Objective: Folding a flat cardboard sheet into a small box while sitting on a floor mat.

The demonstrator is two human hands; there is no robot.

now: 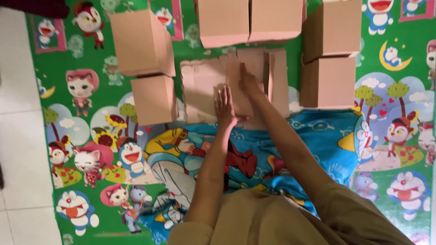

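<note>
Pressing down now, both palms flat: the left hand [225, 107] and the right hand [249, 82] lie with fingers stretched out, gripping nothing, on the flattened cardboard [204, 86] spread on the cartoon mat [91, 59], with folded-up boxes [143, 43] standing all around it.

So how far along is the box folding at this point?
Six made-up boxes stand around the mat: two at left, two at the top, two at right. Left hand and right hand both press flat on the stack of unfolded cardboard; that stack is left to fold.
</note>
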